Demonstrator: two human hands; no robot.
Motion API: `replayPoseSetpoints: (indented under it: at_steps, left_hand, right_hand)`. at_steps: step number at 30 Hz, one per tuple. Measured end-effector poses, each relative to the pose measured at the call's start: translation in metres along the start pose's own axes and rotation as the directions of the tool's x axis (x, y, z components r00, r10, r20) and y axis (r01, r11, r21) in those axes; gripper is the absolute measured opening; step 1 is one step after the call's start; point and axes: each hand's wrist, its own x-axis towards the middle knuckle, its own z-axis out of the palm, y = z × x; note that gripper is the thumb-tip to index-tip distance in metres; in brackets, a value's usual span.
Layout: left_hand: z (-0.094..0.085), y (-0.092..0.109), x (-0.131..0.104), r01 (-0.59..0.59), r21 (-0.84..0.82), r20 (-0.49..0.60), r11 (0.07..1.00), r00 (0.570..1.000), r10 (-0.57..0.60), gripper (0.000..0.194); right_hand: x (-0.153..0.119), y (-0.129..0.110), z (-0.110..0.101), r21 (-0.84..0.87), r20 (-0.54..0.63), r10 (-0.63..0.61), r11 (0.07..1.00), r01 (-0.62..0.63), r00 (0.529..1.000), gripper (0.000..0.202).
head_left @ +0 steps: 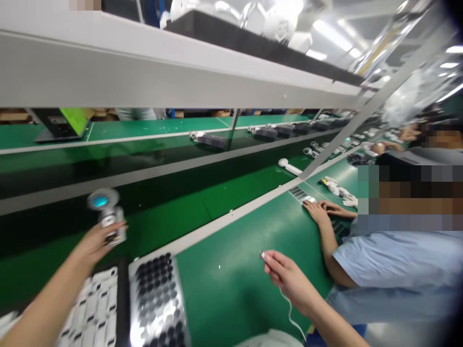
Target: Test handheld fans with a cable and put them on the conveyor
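My left hand (93, 242) is closed round a white device (108, 219) and holds it up over the green conveyor belt. The device has a round head with a bluish glow on its face; blur hides its finer detail. Pinched between the thumb and fingers of my right hand (285, 275) is the plug of a white cable (290, 308). The plug's small metal tip points up and left, above the green worktop (224, 289). From that hand the cable hangs down toward the bottom edge.
A sheet of black round pads (155, 299) lies beside a tray of white parts (96, 308). Another round-headed white device (289, 166) rests on the belt (202, 202). At right, a co-worker's hands (318, 210) touch a similar pad sheet (300, 194). A shelf (181, 77) crosses overhead.
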Motion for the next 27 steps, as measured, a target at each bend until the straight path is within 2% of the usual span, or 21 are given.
replayPoseSetpoints:
  at_steps: [2,4,5,7,9,12,15,21,27]
  left_hand:
    - [0.038,-0.013,-0.039,0.089,-0.096,0.148,0.991,0.986,-0.074,0.021]
    - [0.088,-0.022,-0.083,0.143,-0.187,0.297,0.972,0.951,-0.083,0.025]
    - [0.112,-0.024,-0.106,0.191,-0.259,0.386,0.947,0.919,-0.08,0.026]
    - [0.152,-0.026,-0.149,0.265,-0.323,0.48,0.909,0.873,-0.083,0.026]
    - [0.178,-0.025,-0.184,0.293,-0.318,0.521,0.902,0.849,-0.092,0.029]
    - [0.195,-0.024,-0.217,0.249,-0.269,0.522,0.93,0.849,-0.076,0.029]
    - [0.205,-0.024,-0.235,0.22,-0.226,0.501,0.949,0.862,-0.081,0.028]
    - [0.223,-0.024,-0.254,0.191,-0.149,0.494,0.97,0.864,-0.095,0.03]
    - [0.229,-0.024,-0.26,0.16,-0.048,0.565,0.986,0.819,-0.105,0.029]
  right_hand:
    - [-0.008,-0.016,0.01,-0.094,0.082,-0.116,0.988,0.123,0.99,0.035]
    - [-0.017,-0.028,0.019,-0.143,0.16,-0.209,0.962,0.233,0.965,0.032]
    - [-0.022,-0.032,0.022,-0.154,0.193,-0.253,0.946,0.284,0.948,0.031]
    - [-0.031,-0.037,0.022,-0.153,0.245,-0.325,0.917,0.368,0.913,0.027]
    - [-0.04,-0.038,0.014,-0.124,0.27,-0.372,0.901,0.416,0.888,0.024]
    - [-0.052,-0.035,-0.006,-0.067,0.28,-0.387,0.905,0.42,0.878,0.021]
    - [-0.063,-0.029,-0.026,-0.006,0.31,-0.381,0.916,0.402,0.871,0.019]
    - [-0.08,-0.028,-0.049,0.026,0.378,-0.377,0.917,0.397,0.846,0.018]
    - [-0.081,-0.035,-0.069,-0.129,0.453,-0.273,0.922,0.366,0.848,0.019]
